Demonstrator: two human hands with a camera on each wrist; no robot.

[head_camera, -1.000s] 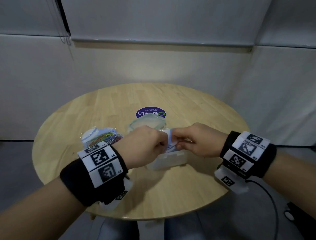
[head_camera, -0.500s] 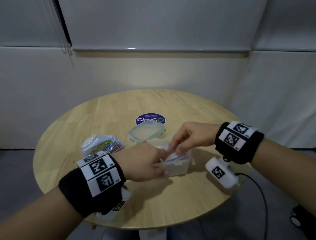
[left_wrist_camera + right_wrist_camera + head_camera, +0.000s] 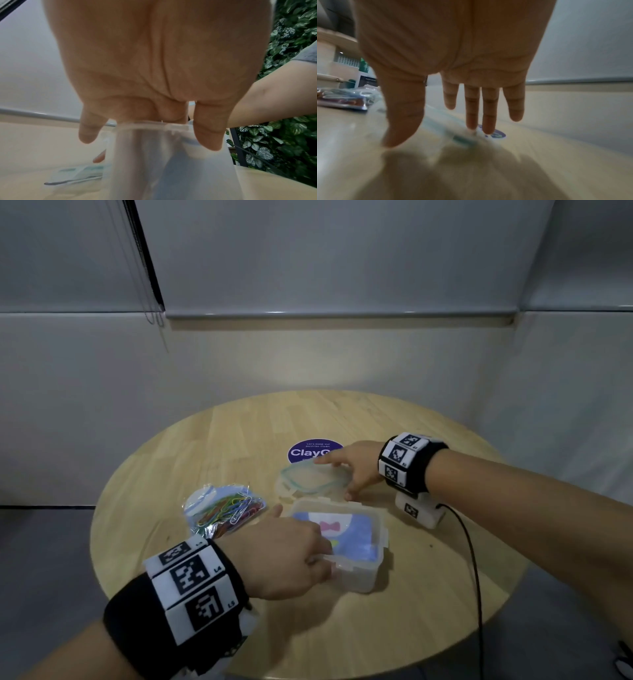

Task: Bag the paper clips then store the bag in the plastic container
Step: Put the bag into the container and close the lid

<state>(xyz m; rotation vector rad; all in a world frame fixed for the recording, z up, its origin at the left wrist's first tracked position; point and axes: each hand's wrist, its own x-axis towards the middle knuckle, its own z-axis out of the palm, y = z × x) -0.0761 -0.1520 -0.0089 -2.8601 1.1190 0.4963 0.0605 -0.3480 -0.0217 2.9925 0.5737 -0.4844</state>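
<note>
Storing, the closing step: a blue bag [image 3: 346, 534] already lies flat inside the translucent plastic container [image 3: 359, 578] at the desk's [image 3: 428, 594] centre, its long axis running from about 10 o'clock to 4 o'clock, parallel to the container's long walls. Whether clips are inside it cannot be told; a clear packet of coloured paper clips [image 3: 227, 510] lies on the desk just beside the container, at its 9 o'clock. The left hand [image 3: 284, 556] grips the container's near rim, thumb outside the wall and fingers curled over it. The right hand [image 3: 356, 465], fingers straight and spread, reaches over the green-gasketed lid [image 3: 313, 479] lying at the container's 12 o'clock; no grasp is evident. Next, presumably, the lid must be lifted, aligned with the rim and pressed down.
</note>
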